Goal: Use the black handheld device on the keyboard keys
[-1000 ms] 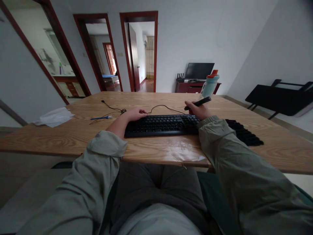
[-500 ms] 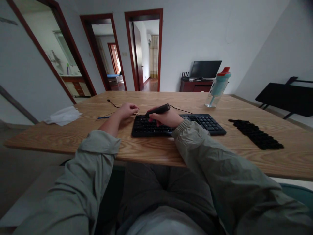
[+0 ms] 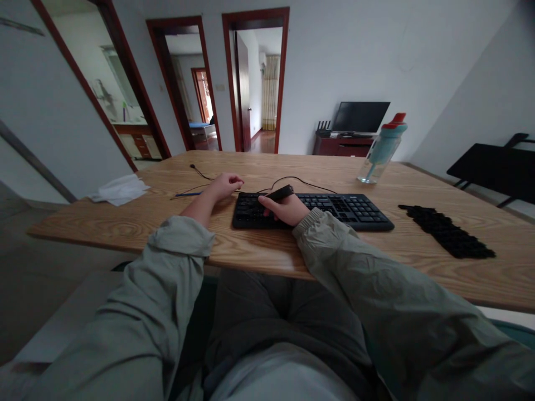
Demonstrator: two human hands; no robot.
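Observation:
A black keyboard [image 3: 355,211] lies on the wooden table [image 3: 259,245], several of its keys missing. My right hand [image 3: 288,208] is wrapped round a black handheld tool [image 3: 281,193] over the keyboard's left half; the tool's tip is hidden. Just beyond the keyboard's left end, my left hand [image 3: 225,186] has its fingers pinched together, and what they hold is too small to make out. Beside the left wrist lies a thin blue stick [image 3: 188,194]. To the right, black keycaps [image 3: 449,231] sit in rows.
A water bottle [image 3: 382,147] with a red lid stands at the table's back right. White tissue [image 3: 120,190] lies at the left edge. A black cable [image 3: 309,183] runs behind the keyboard. A television [image 3: 361,117] stands on a far cabinet.
The right hand has lowered slightly over the keyboard, and the tool in it no longer reaches as far left. My left hand remains pinched near the keyboard's corner. The view has shifted slightly.

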